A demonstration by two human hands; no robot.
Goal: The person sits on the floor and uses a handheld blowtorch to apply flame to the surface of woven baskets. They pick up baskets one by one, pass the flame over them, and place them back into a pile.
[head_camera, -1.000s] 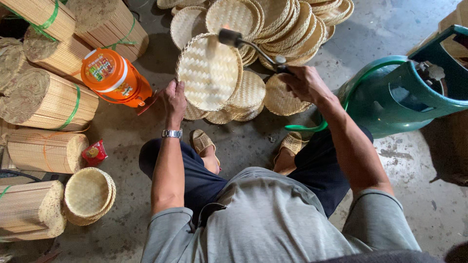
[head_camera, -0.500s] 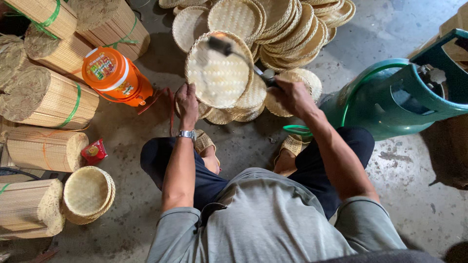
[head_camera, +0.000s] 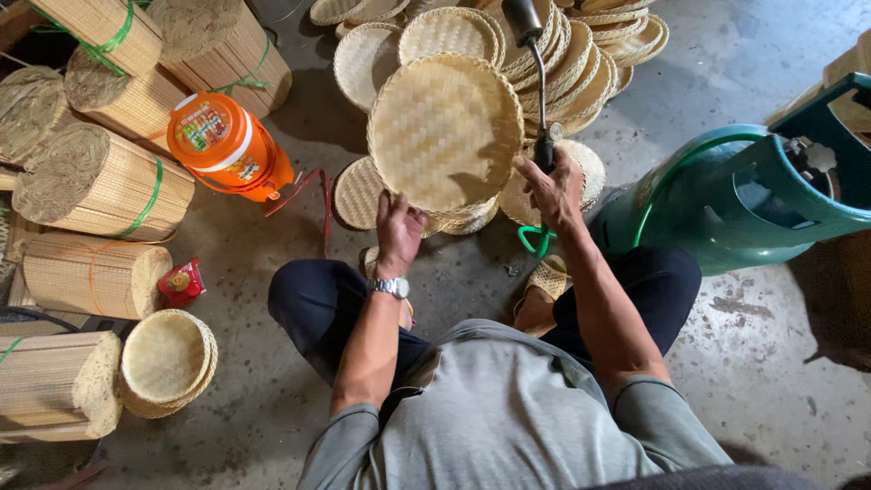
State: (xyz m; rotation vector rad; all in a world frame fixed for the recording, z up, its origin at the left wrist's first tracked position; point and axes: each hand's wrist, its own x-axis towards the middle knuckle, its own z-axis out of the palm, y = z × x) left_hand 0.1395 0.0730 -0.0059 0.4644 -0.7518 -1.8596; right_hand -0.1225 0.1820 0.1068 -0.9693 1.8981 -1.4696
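My left hand (head_camera: 397,229), with a wristwatch on the wrist, grips the near rim of a round woven bamboo tray (head_camera: 445,132) and holds it up with its hollow side facing me. My right hand (head_camera: 551,184) grips the handle of a gas torch (head_camera: 535,63); its long metal neck runs up past the tray's right rim and ends in a dark nozzle near the top. A green hose (head_camera: 535,240) loops on the floor below this hand. No flame shows.
A green gas cylinder (head_camera: 726,195) lies on the right. Stacks of woven trays (head_camera: 581,73) spread behind the held one. Bundled bamboo rolls (head_camera: 100,181), an orange jug (head_camera: 227,145), a small red packet (head_camera: 179,281) and another tray stack (head_camera: 166,361) sit left on the concrete floor.
My left hand has moved up and taken the tray's near rim, lifting the tray higher and more central. The torch has swung from lying across the tray to pointing upward along its right side.
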